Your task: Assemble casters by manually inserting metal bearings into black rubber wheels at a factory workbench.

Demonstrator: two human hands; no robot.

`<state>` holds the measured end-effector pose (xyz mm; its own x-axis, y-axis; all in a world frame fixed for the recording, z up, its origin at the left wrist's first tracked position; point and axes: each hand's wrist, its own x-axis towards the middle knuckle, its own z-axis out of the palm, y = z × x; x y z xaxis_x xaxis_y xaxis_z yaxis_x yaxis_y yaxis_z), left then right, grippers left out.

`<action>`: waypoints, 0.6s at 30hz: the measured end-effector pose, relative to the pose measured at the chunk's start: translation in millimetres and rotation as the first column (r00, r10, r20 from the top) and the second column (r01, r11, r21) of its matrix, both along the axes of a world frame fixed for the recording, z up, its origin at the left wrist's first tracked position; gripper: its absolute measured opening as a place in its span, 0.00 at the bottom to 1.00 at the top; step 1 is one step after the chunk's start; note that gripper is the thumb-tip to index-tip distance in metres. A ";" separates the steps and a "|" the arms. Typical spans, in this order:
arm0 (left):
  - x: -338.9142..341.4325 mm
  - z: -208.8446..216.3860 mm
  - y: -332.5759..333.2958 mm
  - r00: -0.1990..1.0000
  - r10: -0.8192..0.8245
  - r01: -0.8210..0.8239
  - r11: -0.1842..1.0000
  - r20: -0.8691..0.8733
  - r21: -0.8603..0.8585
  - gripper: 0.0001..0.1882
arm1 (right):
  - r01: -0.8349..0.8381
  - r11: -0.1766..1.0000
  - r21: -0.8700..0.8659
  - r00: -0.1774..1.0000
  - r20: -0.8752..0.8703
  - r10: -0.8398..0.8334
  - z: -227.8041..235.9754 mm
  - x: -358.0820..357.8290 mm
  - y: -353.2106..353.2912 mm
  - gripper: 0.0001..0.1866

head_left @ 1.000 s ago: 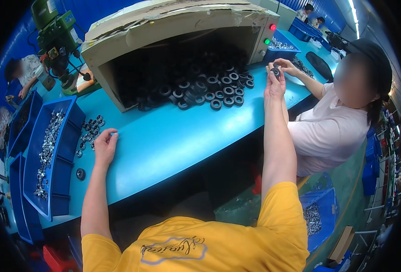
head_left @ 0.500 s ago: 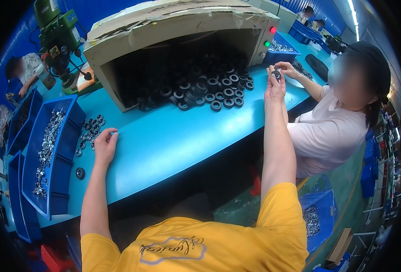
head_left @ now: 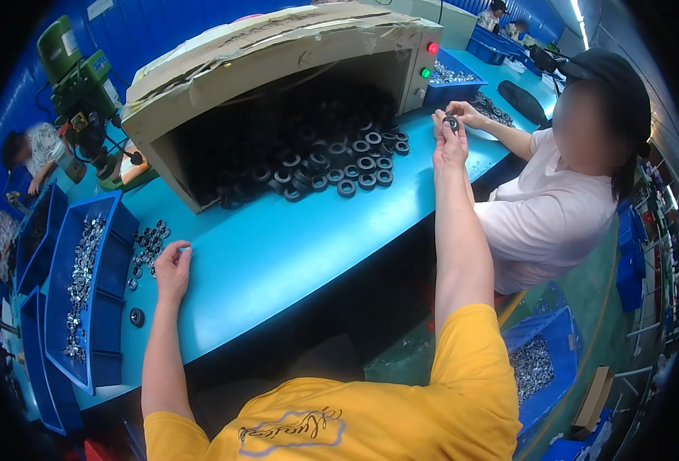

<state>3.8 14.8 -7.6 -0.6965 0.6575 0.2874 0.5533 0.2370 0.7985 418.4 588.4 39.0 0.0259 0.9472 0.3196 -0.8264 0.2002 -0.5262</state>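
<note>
A black ring [head_left: 451,121] is held up over the far right of the worktop [head_left: 278,261], pinched in the fingers of the right hand [head_left: 450,146], which is closed around its lower side; a co-worker's hand [head_left: 470,115] is brought in close beside it, and how much of the grip is shared cannot be told. The left hand [head_left: 172,269] is loosely curled and partly open, with nothing seen in it, just beside small shiny metal parts [head_left: 149,240]. By its look, the ring should be light enough for fingertips, fairly stiff and not fragile; whether it is slippery cannot be judged. It would best be taken by its outer rim, with the centre left uncovered. The worktop is smooth, blue-green and glossy, so rolling or sliding parts might be expected. A pile of black rings [head_left: 316,165] is spilled from the dark mouth of a pale box-shaped machine [head_left: 301,58], and metal pieces are gathered in a blue bin [head_left: 111,292] at the left. Beyond, a green machine [head_left: 71,54] is set before a blue wall, and a green floor [head_left: 401,353] is seen below.
</note>
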 end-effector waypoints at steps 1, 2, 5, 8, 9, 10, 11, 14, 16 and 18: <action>-0.1 0.0 0.8 1.000 -0.001 0.001 1.000 0.001 0.002 0.06 | -0.001 1.000 0.004 1.000 0.005 0.001 1.3 1.3 0.0 0.22; -0.2 -0.1 1.9 1.000 -0.002 0.002 1.000 0.003 0.005 0.06 | -0.002 1.000 0.009 1.000 0.009 0.002 2.7 2.8 0.1 0.22; -1.1 -2.6 0.0 1.000 -0.001 0.001 1.000 -0.002 0.003 0.06 | 0.029 1.000 -0.011 0.999 0.018 -0.029 7.9 2.1 -7.4 0.24; -1.6 -3.2 -4.3 1.000 0.007 -0.007 1.000 -0.021 -0.010 0.06 | 0.081 0.995 -0.065 0.997 0.006 -0.081 11.5 -6.6 -21.3 0.26; -1.2 -2.7 -3.3 1.000 0.005 -0.005 1.000 -0.024 -0.012 0.06 | 0.079 0.995 -0.056 0.997 0.002 -0.079 11.7 -5.6 -19.9 0.26; -1.1 -2.0 -2.2 1.000 0.004 -0.004 1.000 -0.025 -0.013 0.06 | 0.071 0.996 -0.046 0.997 0.002 -0.071 11.7 -4.8 -18.5 0.27; -0.7 -1.5 -1.7 1.000 0.003 -0.003 1.000 -0.026 -0.015 0.06 | 0.062 0.997 -0.039 0.998 0.004 -0.062 10.8 -4.0 -17.7 0.27; -1.3 -2.6 -1.1 1.000 -0.001 0.001 1.000 -0.013 -0.010 0.06 | 0.017 1.000 -0.021 1.000 0.025 -0.017 4.6 1.6 -7.4 0.27; -2.7 -4.0 -0.8 1.000 -0.008 0.008 1.000 -0.002 -0.001 0.06 | -0.012 1.000 -0.016 0.999 0.038 0.012 0.0 4.3 1.7 0.26; -3.4 -5.8 -1.3 1.000 -0.013 0.013 1.000 0.000 0.007 0.06 | -0.041 0.999 -0.009 0.998 0.053 0.042 -4.0 5.7 7.1 0.25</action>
<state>0.4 13.5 -13.4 -0.6880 0.6642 0.2923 0.5565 0.2244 0.8000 424.1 595.5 35.0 -0.0305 0.9496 0.3120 -0.8047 0.1618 -0.5712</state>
